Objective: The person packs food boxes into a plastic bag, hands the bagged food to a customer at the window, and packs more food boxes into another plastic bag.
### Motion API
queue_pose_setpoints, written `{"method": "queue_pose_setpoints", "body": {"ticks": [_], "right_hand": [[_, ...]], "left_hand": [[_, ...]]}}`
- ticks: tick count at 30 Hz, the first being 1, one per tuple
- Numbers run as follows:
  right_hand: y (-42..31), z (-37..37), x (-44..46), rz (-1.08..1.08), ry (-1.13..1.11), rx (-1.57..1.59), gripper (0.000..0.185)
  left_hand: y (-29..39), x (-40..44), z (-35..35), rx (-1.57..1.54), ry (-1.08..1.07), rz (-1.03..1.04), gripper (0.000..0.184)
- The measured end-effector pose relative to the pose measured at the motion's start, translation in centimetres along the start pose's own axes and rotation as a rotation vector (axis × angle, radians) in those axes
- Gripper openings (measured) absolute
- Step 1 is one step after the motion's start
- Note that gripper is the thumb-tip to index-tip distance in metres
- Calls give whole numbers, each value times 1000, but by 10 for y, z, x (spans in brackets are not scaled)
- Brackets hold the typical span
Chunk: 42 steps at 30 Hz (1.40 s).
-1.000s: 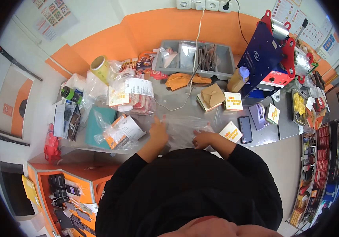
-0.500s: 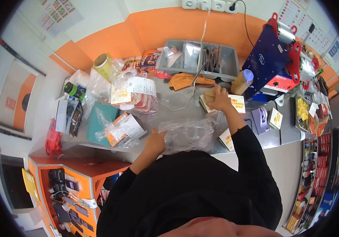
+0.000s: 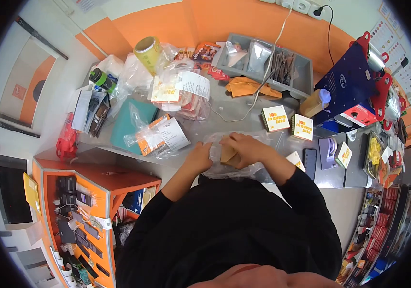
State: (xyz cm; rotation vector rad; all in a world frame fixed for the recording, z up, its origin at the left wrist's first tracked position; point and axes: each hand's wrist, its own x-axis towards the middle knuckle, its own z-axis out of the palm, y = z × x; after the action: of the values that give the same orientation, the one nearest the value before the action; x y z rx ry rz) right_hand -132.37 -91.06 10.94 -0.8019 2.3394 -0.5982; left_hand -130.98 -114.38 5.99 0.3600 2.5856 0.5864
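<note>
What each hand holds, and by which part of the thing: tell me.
The right hand holds the brown box, around its right side and far edge. The left hand grips the clear plastic bag by its left edge.

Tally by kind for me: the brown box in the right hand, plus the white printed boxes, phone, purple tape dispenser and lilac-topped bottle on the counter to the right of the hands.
Brown box in the right hand: 1
White printed boxes, one partly hidden by the forearm: 4
Phone: 1
Purple tape dispenser: 1
Lilac-topped bottle: 1
Total: 8
</note>
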Motion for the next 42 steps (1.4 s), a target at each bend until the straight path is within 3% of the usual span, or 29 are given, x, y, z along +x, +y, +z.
{"method": "queue_pose_setpoints", "body": {"ticks": [1, 3, 6, 9, 15, 19, 22, 24, 25, 27, 28, 29, 31, 36, 38, 42], "right_hand": [[5, 13, 6, -1, -5, -3, 97], [19, 41, 20, 29, 200, -407, 99], [33, 51, 25, 103, 151, -226, 99], [27, 59, 24, 159, 244, -292, 97], [6, 52, 20, 190, 104, -266, 99], [21, 74, 20, 190, 181, -318, 90], [2, 34, -4, 97, 309, -234, 78], [34, -25, -7, 0, -18, 516, 72], [58, -46, -7, 128, 56, 499, 75], [126, -57, -16, 382, 227, 121, 91], [159, -46, -16, 500, 320, -241, 104], [160, -42, -17, 493, 319, -243, 104], [160, -30, -19, 693, 203, -581, 122], [161, -30, -15, 597, 118, -416, 126], [146, -36, -21, 597, 293, -201, 121], [59, -63, -47, 481, 512, -124, 116]], "left_hand": [[4, -3, -7, -23, -50, 3, 75], [5, -5, -10, -49, -101, 5, 78], [2, -3, -7, -42, -139, 8, 85], [-2, -2, 1, -37, -114, 34, 87], [2, -3, -3, -75, -132, -7, 93], [-3, -6, -2, -119, -87, 41, 95], [-5, -4, -5, -132, -71, 72, 94], [-8, -5, -2, -143, -74, 83, 94], [-12, -5, 4, -138, -14, 120, 92], [-13, -7, 6, -134, 48, 152, 90], [-9, -8, 5, -123, 63, 141, 89], [-6, -9, 3, -112, 82, 130, 87], [1, -12, -3, -167, 47, 111, 86], [13, -17, -14, -293, -53, 54, 83], [12, -18, -13, -368, -35, 49, 83], [-2, -10, -1, -388, 33, 136, 83]]}}
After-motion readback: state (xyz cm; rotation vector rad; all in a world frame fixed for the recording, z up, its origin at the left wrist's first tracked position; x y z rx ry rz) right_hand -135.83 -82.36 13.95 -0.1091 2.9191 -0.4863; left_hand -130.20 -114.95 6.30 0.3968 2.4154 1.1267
